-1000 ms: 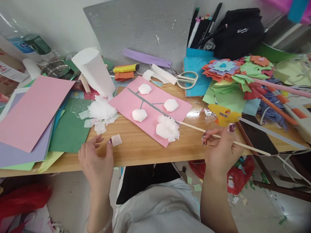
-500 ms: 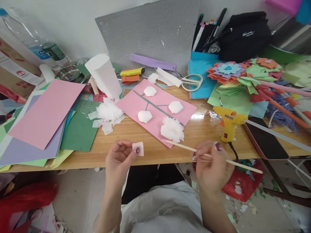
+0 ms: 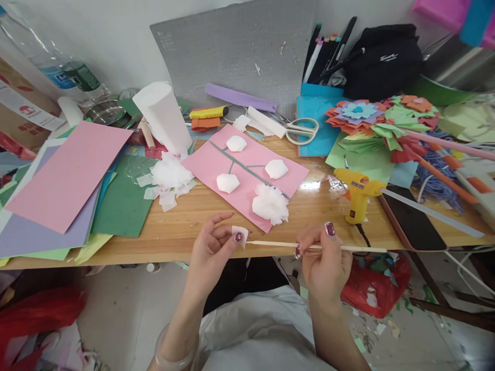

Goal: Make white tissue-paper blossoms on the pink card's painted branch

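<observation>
Between thumb and fingers, my left hand [image 3: 215, 248] pinches a small square of white tissue paper [image 3: 241, 235]. My right hand [image 3: 324, 257] grips a thin wooden stick [image 3: 273, 243], held nearly level, its tip at or very close to the tissue square. Just beyond both hands lies a pink card [image 3: 247, 202] with a grey-green branch on it. Three smooth white shapes [image 3: 276, 168] sit along the branch, and a ruffled white paper flower [image 3: 270, 204] covers the card's near right corner. A pile of tissue squares [image 3: 170, 171] lies left of the card.
A yellow glue gun [image 3: 358, 193] stands at the right beside a phone [image 3: 413, 219]. Scissors [image 3: 302, 131], a yellow cutter [image 3: 209, 113] and a white paper roll [image 3: 162, 118] lie behind. Coloured sheets [image 3: 69, 175] cover the left; paper flowers [image 3: 358, 113] lie at the back right.
My left hand has moved right with the tissue square. The stick has come away from the ruffled flower and levelled out, its tip now at the square.
</observation>
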A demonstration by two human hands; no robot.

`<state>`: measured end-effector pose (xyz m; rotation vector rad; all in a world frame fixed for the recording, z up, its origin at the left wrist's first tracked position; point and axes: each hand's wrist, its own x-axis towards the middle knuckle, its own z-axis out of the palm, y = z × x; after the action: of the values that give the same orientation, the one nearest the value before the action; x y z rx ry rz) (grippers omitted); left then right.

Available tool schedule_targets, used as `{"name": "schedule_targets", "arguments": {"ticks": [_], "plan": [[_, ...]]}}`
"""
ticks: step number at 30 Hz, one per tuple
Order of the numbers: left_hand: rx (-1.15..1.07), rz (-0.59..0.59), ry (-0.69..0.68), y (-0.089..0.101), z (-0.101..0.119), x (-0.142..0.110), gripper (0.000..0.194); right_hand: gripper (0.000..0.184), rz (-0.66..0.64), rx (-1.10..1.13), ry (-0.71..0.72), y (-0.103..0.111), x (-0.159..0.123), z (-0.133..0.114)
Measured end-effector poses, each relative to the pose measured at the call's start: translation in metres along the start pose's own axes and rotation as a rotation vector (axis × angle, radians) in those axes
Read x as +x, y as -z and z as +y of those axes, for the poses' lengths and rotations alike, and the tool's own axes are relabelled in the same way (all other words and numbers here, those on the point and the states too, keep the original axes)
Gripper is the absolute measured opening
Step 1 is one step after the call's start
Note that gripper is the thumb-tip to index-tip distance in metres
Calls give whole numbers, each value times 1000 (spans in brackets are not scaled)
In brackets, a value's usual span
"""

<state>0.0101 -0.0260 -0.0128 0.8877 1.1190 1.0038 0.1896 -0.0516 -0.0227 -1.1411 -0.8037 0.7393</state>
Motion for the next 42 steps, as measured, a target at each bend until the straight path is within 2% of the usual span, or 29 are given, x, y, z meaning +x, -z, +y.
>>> {"name": "schedule_targets", "arguments": {"ticks": [6, 11, 16, 23, 28, 34, 42], "plan": [[40, -71, 64, -5, 4, -2, 47, 54, -8, -32, -21, 1, 0, 1], [14, -162, 110, -5, -2, -3, 28, 52, 21, -13, -24, 1, 1, 2], [-54, -205, 142, -3, -8, -5, 16, 53, 43, -34, -24, 3, 2, 4], [-44, -205, 116, -2, -9, -5, 26, 52, 66, -85, 13, 3, 0, 4], [-57, -178, 34, -5, -10, -6, 26, 49, 165, 45, 14, 5, 7, 4], [7, -240, 69, -7, -9, -5, 27, 51, 103, 88, -103, 4, 6, 4], [165, -262, 132, -10, -8, -3, 32, 51, 76, 126, -107, 11, 8, 7]]}}
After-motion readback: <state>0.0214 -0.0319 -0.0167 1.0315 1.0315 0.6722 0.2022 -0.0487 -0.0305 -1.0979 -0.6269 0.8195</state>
